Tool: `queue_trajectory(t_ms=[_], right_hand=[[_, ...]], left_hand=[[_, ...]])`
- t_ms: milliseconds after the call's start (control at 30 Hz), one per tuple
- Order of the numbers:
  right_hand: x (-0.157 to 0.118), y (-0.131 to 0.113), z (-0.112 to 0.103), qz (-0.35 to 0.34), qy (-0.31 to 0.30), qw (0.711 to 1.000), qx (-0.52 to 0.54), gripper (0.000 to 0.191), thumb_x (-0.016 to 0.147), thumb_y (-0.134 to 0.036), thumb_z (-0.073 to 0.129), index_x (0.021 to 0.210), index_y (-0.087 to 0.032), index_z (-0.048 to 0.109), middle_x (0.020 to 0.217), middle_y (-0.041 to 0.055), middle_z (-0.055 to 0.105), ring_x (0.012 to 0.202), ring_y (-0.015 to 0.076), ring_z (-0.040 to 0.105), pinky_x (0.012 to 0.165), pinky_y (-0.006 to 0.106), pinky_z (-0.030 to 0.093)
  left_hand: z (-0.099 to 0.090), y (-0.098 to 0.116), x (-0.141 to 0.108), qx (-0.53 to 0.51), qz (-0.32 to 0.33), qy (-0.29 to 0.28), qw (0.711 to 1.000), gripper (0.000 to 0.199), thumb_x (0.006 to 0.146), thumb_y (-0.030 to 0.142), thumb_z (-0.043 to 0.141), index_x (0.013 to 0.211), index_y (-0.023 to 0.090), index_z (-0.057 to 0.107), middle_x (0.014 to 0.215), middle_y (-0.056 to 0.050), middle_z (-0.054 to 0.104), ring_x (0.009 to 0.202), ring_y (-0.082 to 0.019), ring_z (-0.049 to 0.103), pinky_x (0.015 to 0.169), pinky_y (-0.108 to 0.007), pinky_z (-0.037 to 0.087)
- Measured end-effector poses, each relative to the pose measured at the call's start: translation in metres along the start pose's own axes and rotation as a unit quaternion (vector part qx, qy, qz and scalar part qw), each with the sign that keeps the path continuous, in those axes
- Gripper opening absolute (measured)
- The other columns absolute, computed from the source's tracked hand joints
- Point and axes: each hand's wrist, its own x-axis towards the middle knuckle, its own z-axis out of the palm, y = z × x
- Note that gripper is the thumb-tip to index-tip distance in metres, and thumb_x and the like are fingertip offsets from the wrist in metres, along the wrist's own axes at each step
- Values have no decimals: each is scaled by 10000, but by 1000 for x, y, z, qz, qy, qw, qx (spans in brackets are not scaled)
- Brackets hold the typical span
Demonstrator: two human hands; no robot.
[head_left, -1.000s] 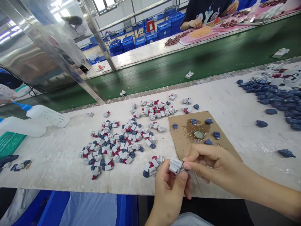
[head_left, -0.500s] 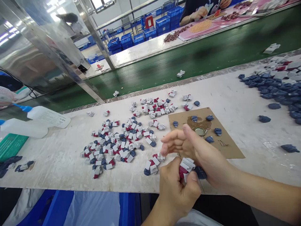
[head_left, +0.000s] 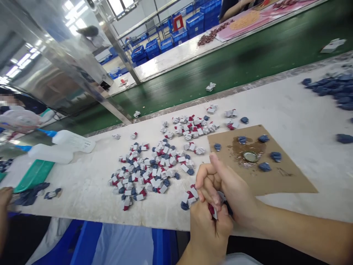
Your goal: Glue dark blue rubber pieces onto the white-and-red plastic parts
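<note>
In front of me my left hand [head_left: 208, 224] is closed on a small grey, maroon and dark blue plastic toy part [head_left: 211, 210], pinched between thumb and fingers. My right hand [head_left: 234, 191] wraps over it from the right, fingers curled onto the part and against my left hand, so most of the part is hidden. Close by on the left lies a small cluster of similar parts [head_left: 190, 197]. Beyond my right hand is a brown cardboard sheet [head_left: 292, 184], bearing a bottle cap [head_left: 250, 156] in a wet patch and several blue pieces [head_left: 275, 156].
A large heap of grey, maroon and blue parts [head_left: 154, 171] spreads left of my hands, with another pile [head_left: 193, 127] behind. Loose blue pieces [head_left: 336, 88] lie far right. Two white bottles [head_left: 73, 141], a green basket [head_left: 34, 176] and another person's hand [head_left: 5, 197] are left. A green conveyor [head_left: 234, 62] runs behind.
My right hand's fingers have curled down over the toy part, covering it. The view has shifted, so the table's things appear farther right, and another person's hand shows at the left edge.
</note>
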Motion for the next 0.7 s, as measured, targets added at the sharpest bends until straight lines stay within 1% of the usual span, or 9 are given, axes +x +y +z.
queue_trajectory(t_ms=[167, 233, 333, 367, 467, 533, 567, 633, 700], right_hand=[[22, 6, 31, 3, -37, 999, 12, 661, 700, -799, 591, 533, -160, 598, 311, -40, 373, 309, 66, 368, 422, 209, 377], [33, 7, 42, 5, -46, 999, 3, 666, 688, -807, 592, 525, -162, 591, 315, -37, 384, 312, 66, 371, 447, 219, 410], [54, 3, 50, -5, -15, 1000, -9, 667, 654, -821, 610, 532, -165, 583, 328, -44, 381, 317, 66, 367, 446, 225, 415], [61, 1, 49, -15, 2, 1000, -6, 662, 643, -820, 622, 541, -167, 585, 333, -51, 369, 314, 62, 354, 436, 223, 405], [78, -2, 37, -34, 44, 998, 3, 643, 651, -809, 633, 566, -172, 602, 339, -64, 322, 305, 57, 310, 415, 224, 390], [86, 1, 24, -29, 62, 998, -7, 661, 671, -825, 599, 550, -175, 599, 332, -58, 296, 304, 62, 298, 411, 232, 395], [90, 5, 17, -24, 75, 997, -18, 680, 679, -842, 569, 539, -177, 596, 330, -51, 294, 308, 68, 301, 410, 236, 397], [96, 13, 5, -21, 93, 994, -49, 715, 698, -873, 499, 535, -184, 596, 330, -34, 312, 328, 85, 331, 428, 249, 420], [101, 20, -4, -27, 98, 991, -82, 726, 722, -883, 444, 552, -194, 602, 341, -19, 343, 359, 106, 372, 459, 264, 449]], left_hand=[[-26, -3, 2, 42, -15, 27, 999, 203, 900, 212, 396, 700, 216, 433, 613, 6, 511, 528, -131, 441, 519, -265, 315], [-44, -6, 6, 55, -19, 6, 998, 253, 918, 271, 385, 674, 215, 417, 602, 1, 518, 531, -133, 454, 516, -266, 315], [-92, -18, 24, 108, -40, -65, 991, 420, 920, 485, 433, 614, 201, 481, 549, 2, 537, 512, -138, 485, 505, -260, 340], [-114, -26, 37, 131, -52, -61, 988, 471, 907, 552, 436, 608, 198, 514, 521, 8, 530, 493, -139, 484, 495, -257, 350], [-193, -59, 105, 207, -83, 94, 970, 501, 949, 564, 335, 722, 191, 579, 480, 35, 468, 474, -145, 473, 505, -259, 386], [-241, -86, 170, 256, -88, 214, 939, 445, 1004, 447, 262, 879, 174, 589, 602, 15, 530, 601, -157, 542, 618, -274, 450], [-259, -99, 204, 272, -94, 240, 927, 389, 1014, 397, 291, 966, 160, 595, 716, -13, 593, 694, -165, 585, 681, -294, 480], [-283, -125, 268, 293, -104, 239, 920, 278, 979, 364, 474, 1103, 148, 597, 994, -64, 651, 876, -189, 629, 786, -366, 524], [-290, -146, 316, 303, -119, 195, 925, 298, 928, 340, 595, 1161, 155, 602, 1156, -88, 634, 986, -217, 634, 844, -424, 542]])
